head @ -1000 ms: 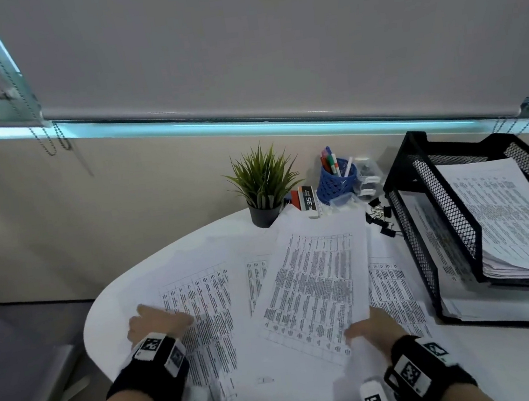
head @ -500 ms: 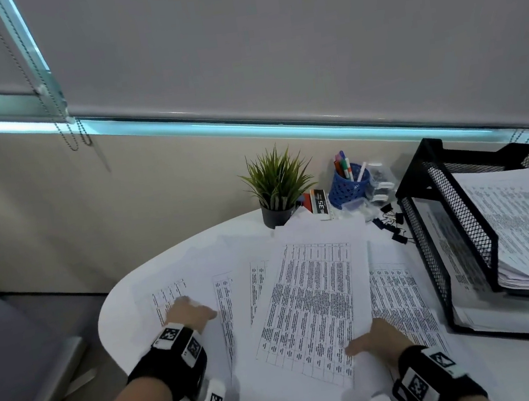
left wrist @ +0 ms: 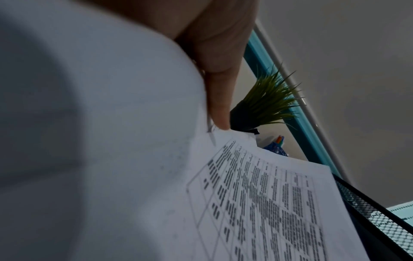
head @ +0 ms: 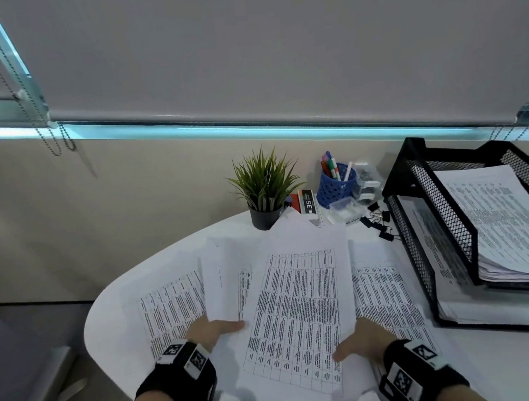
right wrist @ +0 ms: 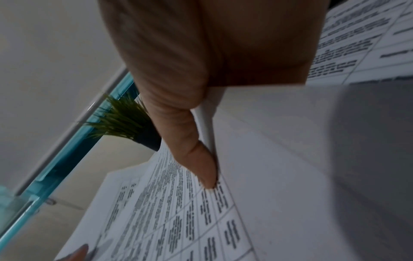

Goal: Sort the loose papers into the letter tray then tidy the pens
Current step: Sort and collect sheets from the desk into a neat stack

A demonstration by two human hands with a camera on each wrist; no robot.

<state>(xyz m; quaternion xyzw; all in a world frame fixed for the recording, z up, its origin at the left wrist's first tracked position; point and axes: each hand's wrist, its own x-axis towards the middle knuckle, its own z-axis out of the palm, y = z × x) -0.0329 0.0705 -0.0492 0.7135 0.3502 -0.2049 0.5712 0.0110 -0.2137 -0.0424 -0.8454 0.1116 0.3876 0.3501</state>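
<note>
Lying spread over the white table [head: 111, 322], the loose papers [head: 298, 309] are being gathered: the left hand [head: 211, 332] is pinching one sheet's near edge, while the top printed sheet is being pinched by the right hand [head: 362, 341]. Beside them to the right, the black mesh letter tray [head: 424, 214] is holding stacked papers.

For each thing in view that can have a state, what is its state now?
left hand: pinches sheets at their near edge
right hand: pinches the printed sheet's near edge
printed sheet: lifted, on top
loose papers: spread flat on the table
letter tray: upper tier holds a paper stack
pen cup: upright, pens inside
binder clips: scattered beside the tray
</note>
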